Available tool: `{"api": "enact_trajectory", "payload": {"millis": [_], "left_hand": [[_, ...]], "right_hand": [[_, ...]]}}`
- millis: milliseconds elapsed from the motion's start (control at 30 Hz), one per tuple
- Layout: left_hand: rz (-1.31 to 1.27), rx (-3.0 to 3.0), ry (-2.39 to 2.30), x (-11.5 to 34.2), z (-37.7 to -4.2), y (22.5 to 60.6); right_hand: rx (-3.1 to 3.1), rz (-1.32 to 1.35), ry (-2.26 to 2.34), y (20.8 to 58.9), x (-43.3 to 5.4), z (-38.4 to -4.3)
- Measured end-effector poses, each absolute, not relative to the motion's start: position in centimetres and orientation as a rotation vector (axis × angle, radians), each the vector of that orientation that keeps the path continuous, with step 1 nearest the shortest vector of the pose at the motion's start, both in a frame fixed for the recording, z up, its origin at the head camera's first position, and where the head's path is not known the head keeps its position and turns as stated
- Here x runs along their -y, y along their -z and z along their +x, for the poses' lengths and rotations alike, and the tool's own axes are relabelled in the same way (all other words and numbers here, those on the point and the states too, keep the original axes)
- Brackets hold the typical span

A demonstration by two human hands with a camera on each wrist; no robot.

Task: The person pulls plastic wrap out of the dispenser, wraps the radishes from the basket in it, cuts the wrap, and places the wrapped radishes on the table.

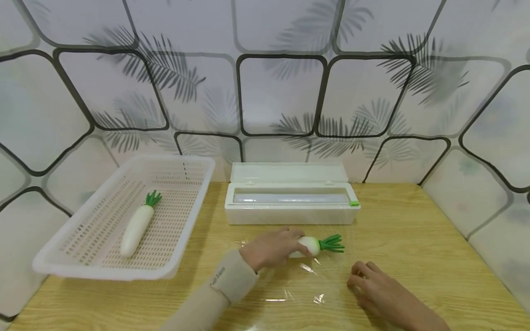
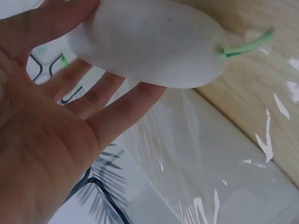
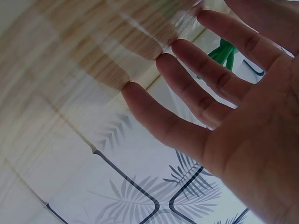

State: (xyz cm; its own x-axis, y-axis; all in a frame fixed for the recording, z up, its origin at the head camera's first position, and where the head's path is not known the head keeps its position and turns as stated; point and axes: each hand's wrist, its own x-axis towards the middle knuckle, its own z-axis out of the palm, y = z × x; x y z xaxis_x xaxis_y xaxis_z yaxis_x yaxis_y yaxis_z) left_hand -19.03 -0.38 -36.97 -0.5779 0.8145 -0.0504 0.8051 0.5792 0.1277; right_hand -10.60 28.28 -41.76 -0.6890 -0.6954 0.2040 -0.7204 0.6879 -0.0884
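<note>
A white radish (image 1: 309,247) with green leaf stalks lies sideways on a sheet of clear cling film (image 1: 285,299) spread over the table. My left hand (image 1: 273,249) grips it from above, and the left wrist view shows thumb and fingers on opposite sides of the radish (image 2: 154,44). To the right, my right hand (image 1: 378,293) rests low by the film's right side. In the right wrist view its fingers (image 3: 166,126) are fairly straight, with fingertips against the table surface. Whether they touch the film there is hard to tell.
Behind the radish stands a white cling film dispenser (image 1: 290,216), lid raised, film roll (image 1: 290,198) inside and a green piece (image 1: 354,203) at its right end. On the left, a white plastic basket (image 1: 182,250) contains another white radish (image 1: 137,230). Patterned walls enclose the wooden table (image 1: 414,230).
</note>
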Motion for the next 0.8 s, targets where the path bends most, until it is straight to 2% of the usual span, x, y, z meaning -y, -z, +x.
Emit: {"api": "enact_trajectory", "payload": {"millis": [800], "left_hand": [[1.446, -2.619, -0.103, 0.7, -17.0, 37.5]], "right_hand": [[2.615, 1.181, -0.229, 42.1, -28.5, -11.0]]}}
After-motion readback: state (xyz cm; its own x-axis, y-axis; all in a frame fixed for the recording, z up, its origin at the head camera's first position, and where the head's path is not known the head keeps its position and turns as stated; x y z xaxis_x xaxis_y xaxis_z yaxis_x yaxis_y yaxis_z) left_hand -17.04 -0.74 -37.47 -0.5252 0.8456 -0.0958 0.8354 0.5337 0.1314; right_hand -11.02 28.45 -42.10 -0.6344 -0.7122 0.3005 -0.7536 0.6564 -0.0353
